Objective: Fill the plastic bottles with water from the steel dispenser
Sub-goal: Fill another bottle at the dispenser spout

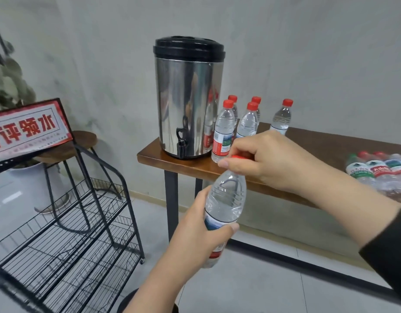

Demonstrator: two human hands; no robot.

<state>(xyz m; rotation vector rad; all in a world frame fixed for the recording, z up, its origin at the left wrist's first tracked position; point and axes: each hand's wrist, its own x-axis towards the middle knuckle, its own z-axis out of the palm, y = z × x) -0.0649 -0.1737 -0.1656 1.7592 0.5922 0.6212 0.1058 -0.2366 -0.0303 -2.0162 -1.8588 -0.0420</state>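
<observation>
Fingers of the left hand [204, 231] wrap round the middle of a clear bottle [225, 199], held tilted in the air in front of the table [154, 158]. Right hand [267, 161] pinches its red cap [239, 157]. Behind, the steel dispenser [188, 96] stands on the table's left end, five capped bottles [224, 129] just beside it.

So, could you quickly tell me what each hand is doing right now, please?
Left hand: grips the body of the plastic bottle.
Right hand: fingers curled round the bottle's red cap.
</observation>
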